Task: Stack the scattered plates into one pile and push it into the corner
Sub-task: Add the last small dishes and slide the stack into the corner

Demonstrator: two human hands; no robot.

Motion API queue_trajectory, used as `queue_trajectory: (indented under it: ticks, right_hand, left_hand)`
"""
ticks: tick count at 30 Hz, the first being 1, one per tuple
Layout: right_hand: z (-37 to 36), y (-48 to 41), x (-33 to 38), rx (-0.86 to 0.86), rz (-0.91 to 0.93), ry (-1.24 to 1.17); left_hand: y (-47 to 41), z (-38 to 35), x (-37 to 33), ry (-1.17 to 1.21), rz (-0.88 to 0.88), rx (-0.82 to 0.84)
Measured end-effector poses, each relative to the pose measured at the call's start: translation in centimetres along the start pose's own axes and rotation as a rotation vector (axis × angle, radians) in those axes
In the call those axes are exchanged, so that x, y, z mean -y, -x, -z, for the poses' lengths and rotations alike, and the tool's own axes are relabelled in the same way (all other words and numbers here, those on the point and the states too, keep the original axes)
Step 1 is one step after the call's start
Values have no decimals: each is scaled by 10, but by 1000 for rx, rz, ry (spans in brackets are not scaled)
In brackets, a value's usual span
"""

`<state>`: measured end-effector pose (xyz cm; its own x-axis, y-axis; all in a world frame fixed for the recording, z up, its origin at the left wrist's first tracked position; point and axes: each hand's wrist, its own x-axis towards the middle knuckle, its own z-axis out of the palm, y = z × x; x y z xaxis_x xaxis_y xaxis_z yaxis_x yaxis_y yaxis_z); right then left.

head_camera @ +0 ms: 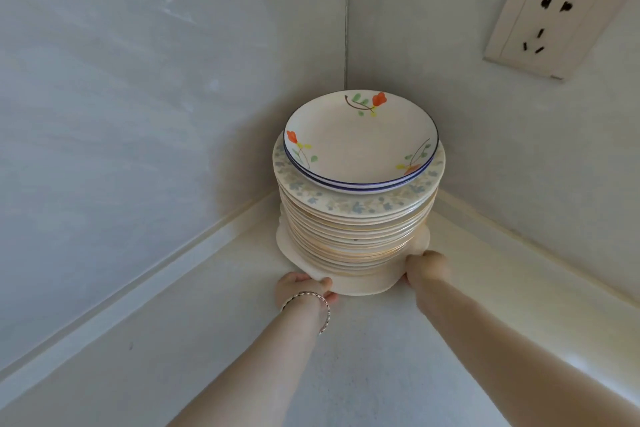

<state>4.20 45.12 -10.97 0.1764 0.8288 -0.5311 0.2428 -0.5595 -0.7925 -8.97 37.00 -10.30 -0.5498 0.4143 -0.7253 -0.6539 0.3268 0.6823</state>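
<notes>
Our left hand (302, 289) and right hand (423, 270) both grip the plate pile (356, 225) by its bottom rim near the corner (346, 74).

No text, label, brand or number can be read: the plates (360, 146) bear only painted flowers, the far-right socket (550, 21) only holes

Soft even daylight, wide-angle edge distortion

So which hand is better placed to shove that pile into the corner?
Probably the left hand: it grips the bottom plate nearly behind the pile; the right hand sits off to the side.
</notes>
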Motion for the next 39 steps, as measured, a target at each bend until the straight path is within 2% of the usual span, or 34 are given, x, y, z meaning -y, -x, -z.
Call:
queue_trajectory:
  ticks: [5, 7, 9, 11, 12, 14, 16, 18, 21, 23, 27, 31, 32, 34, 36, 38, 39]
  right_hand:
    - [0, 15, -4, 69, -151, -378]
    - [6, 11, -1, 102, -175, -372]
    - [14, 10, 3, 154, -157, -192]
    - [25, 4, 18, 68, 3, 104]
    - [30, -2, 33, -11, 127, 161]
    - [41, 1, 73, -18, 371, -19]
    - [43, 0, 113, 143, 414, -253]
    - [40, -2, 143, 315, 289, -390]
    - [36, 6, 155, 481, 191, -331]
    - [32, 2, 150, 518, 212, -322]
    - [33, -9, 139, 497, 244, -325]
    - [34, -6, 134, 444, 234, -270]
    - [35, -4, 135, 410, 249, -247]
    - [40, 2, 140, 214, 372, -153]
    - [45, 9, 143, -4, 542, 88]
    - [50, 17, 145, -7, 594, 329]
    - [51, 21, 145, 23, 562, 371]
  left_hand:
    - [1, 2, 2, -19, -35, 5]
    - [-2, 2, 3, -61, -47, -4]
    - [7, -2, -3, -226, -53, -9]
    - [14, -6, -21, -458, -146, -145]
    - [20, -9, -38, -444, -239, -205]
    - [28, -13, -85, -195, -458, -248]
    - [36, -22, -125, -65, -600, -109]
    - [41, -34, -152, -47, -472, 83]
    - [30, -40, -158, -162, -371, 290]
    - [7, -41, -150, -147, -409, 280]
    - [0, -39, -142, -20, -405, 348]
    - [7, -39, -145, -62, -421, 364]
    - [10, -38, -146, -105, -445, 340]
    - [16, -36, -151, -248, -597, 239]
    - [19, -32, -158, -436, -767, 128]
    - [24, -30, -164, -657, -825, 58]
    - [26, -30, -166, -776, -810, 40]
